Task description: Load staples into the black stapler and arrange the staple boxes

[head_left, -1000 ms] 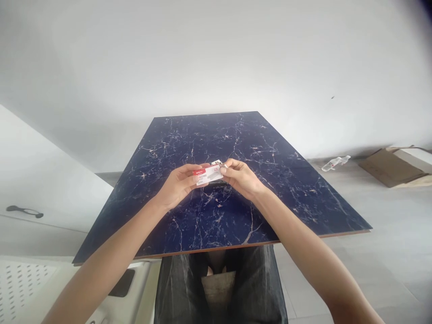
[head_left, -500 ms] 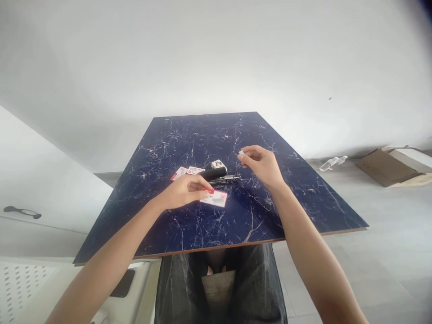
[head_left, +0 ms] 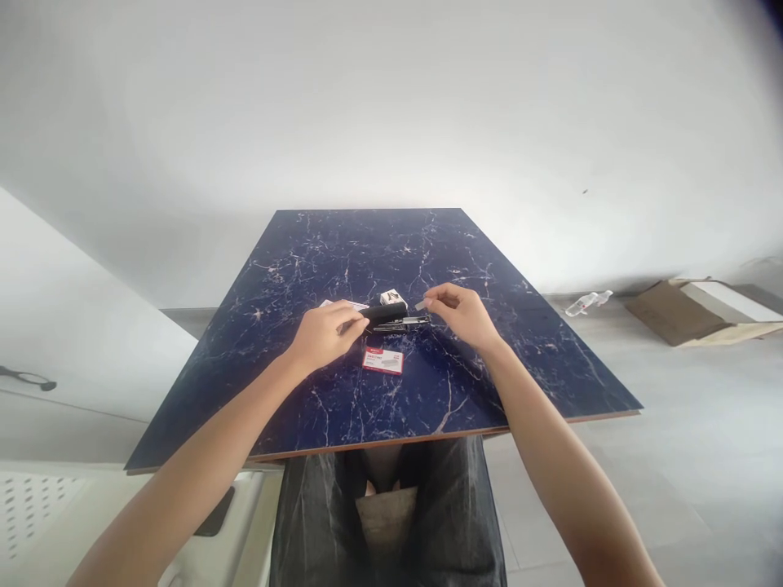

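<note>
A black stapler (head_left: 387, 313) lies on the dark blue marbled table, its top raised off the metal staple channel. My left hand (head_left: 327, 333) is closed at the stapler's left end, thumb and fingers on it. Pinched in the fingertips of my right hand (head_left: 463, 316) is a small silvery strip of staples (head_left: 421, 305), held just above and right of the channel. Nearer to me a red and white card (head_left: 382, 360) lies flat. Behind the stapler stands a small white box (head_left: 391, 298). Another card (head_left: 355, 305) shows partly behind my left hand.
The table (head_left: 367, 244) stands against a white wall, its front edge close to my legs (head_left: 318, 522). On the floor to the right are a cardboard box (head_left: 679, 314) and a clear plastic item (head_left: 588, 303). A dark flat object (head_left: 215, 512) lies below left.
My left hand has let go of the red and white card, now on the table, and moved onto the stapler. My right hand has brought the strip down and left towards the stapler.
</note>
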Demonstrator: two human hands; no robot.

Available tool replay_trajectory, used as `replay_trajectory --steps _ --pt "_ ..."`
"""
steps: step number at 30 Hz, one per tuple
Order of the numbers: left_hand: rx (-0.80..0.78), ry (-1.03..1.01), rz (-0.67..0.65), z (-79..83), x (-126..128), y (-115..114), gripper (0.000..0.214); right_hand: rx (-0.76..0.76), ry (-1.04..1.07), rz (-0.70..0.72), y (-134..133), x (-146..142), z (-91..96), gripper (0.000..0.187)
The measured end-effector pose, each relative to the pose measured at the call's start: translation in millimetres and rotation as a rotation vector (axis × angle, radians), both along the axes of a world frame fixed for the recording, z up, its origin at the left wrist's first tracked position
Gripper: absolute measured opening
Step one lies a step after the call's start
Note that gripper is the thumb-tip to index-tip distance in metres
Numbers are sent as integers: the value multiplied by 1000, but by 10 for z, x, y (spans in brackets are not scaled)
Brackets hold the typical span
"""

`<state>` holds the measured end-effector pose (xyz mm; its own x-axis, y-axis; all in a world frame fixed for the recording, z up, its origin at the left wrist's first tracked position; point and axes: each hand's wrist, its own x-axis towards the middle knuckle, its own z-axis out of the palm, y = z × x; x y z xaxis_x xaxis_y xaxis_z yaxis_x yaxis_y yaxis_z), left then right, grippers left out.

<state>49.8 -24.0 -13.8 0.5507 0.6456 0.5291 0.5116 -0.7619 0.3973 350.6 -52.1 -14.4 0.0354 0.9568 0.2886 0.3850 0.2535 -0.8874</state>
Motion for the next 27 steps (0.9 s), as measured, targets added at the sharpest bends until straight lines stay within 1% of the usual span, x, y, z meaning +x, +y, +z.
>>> replay_trajectory --steps 3,6,8,10,12,16,17,19,22,23,25,27 --pt "-10 -69 -22 1 85 -82 24 6 132 43 -15 -25 34 33" --pt "-40 -130 -73 8 248 -224 36 -25 167 124 -77 -128 100 33" --pt "-48 -138 -74 9 343 -298 39 -28 147 198 -139 -233 136 31" --pt "-47 -107 -70 5 392 -331 30 3 118 257 -206 -342 156 25" --pt "-48 -78 -75 -2 396 -331 21 31 79 298 -266 -432 166 20" --pt "-59 -118 -119 -1 359 -307 17 57 -22 366 -327 -474 195 19" --pt "-64 -139 -128 7 351 -302 16 76 -45 354 -322 -447 202 18" --pt "-53 -175 -115 32 330 -286 17 123 -87 258 -282 -347 204 18" --pt "21 -168 2 70 265 -223 20 125 -123 37 -167 -144 148 21" --pt "47 -149 44 74 234 -191 21 102 -145 -6 -126 -85 114 21" --pt "72 -107 104 64 173 -116 21 53 -220 -11 -54 -14 36 18" --pt "69 -70 135 37 122 -46 20 29 -295 35 -7 -5 -38 15"
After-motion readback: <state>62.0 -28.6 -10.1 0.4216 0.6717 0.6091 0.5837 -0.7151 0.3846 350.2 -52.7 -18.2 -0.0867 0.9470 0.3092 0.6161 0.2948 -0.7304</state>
